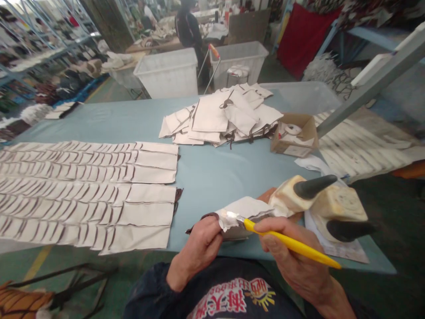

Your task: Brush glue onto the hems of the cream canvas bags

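My left hand (196, 249) is closed on the brown-trimmed edge of a cream fabric piece (249, 204) at the table's front edge. In my right hand (292, 254) is a brush with a yellow handle (299, 247). Its pale bristle tip touches a white flap of the piece, close to my left fingers. Beyond my right hand are two stained cream containers (341, 204), each with a black cone-shaped part sticking out to the right.
Overlapping rows of cream pieces (146, 199) with brown edges cover the table's left side. At the back lies a loose pile of similar pieces (212, 115), beside a cardboard box (294, 146). White bins (168, 73) and a person (188, 26) are beyond the blue table (133, 119).
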